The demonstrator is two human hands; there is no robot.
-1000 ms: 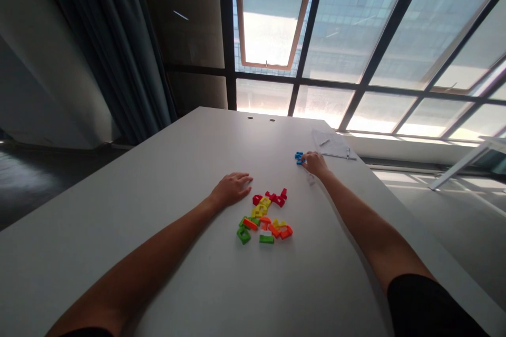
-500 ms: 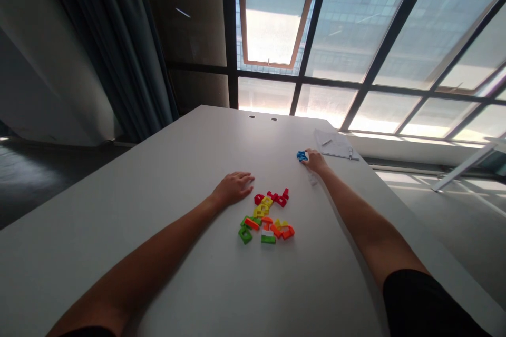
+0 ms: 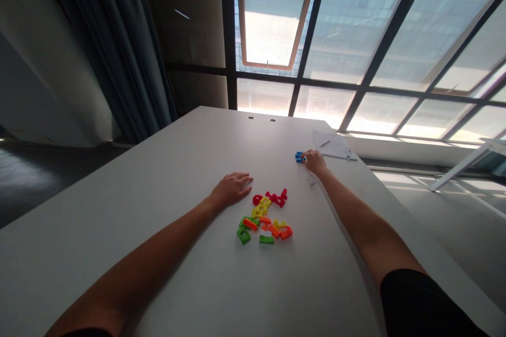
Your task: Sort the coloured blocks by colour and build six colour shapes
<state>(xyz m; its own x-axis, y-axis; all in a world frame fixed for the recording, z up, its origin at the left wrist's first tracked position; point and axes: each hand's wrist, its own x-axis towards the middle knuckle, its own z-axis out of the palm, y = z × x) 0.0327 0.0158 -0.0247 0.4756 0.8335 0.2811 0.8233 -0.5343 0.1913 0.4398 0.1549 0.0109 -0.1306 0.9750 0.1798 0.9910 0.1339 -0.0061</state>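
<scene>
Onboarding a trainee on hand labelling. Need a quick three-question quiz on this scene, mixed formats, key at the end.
1. Multiple choice: what colour are the small pieces by the right hand?
A) red
B) blue
C) green

2. True or false: the left hand is closed around a yellow piece.

3. Short answer: which of the two hands is nearer to the red pieces?

Key
1. B.
2. False: it lies open on the white table, with no piece visible in its grasp.
3. The left hand.
</scene>
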